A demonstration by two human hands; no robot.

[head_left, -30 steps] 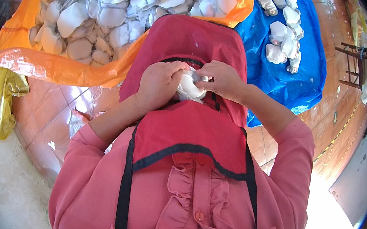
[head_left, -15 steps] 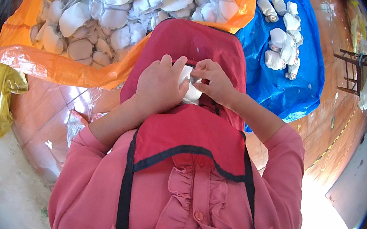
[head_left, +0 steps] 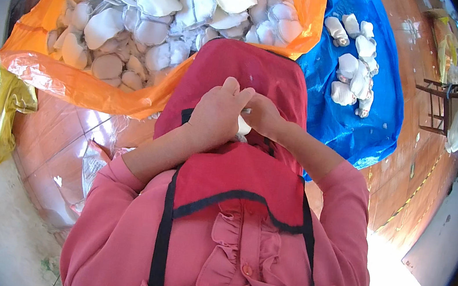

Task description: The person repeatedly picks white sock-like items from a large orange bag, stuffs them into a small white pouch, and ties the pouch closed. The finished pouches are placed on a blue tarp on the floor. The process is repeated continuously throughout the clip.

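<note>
Over my lap, on the dark red apron (head_left: 239, 68), both my hands meet around a white, soft-looking rounded piece (head_left: 244, 126). My left hand (head_left: 216, 112) is closed round its left side, the back of the hand hiding most of it. From the other side my right hand (head_left: 265, 117) curls in, its fingertips tucked against the left fingers and partly hidden. Only a small part of the white piece shows between and below the hands. A small greyish bit shows at the right fingertips, too small to name.
An orange sheet or sack (head_left: 151, 110) ahead on the left holds a big heap of loose white rounded pieces (head_left: 158, 1). At right, a blue plastic sheet (head_left: 382, 117) bears several white bundles (head_left: 361, 79). A dark wooden stool (head_left: 442, 105) stands farther right; a yellow sack (head_left: 4, 117) lies far left.
My hands have drawn closer together, the right fingers now tucked in behind the left. Less of the white piece shows. The whole view has shifted slightly.
</note>
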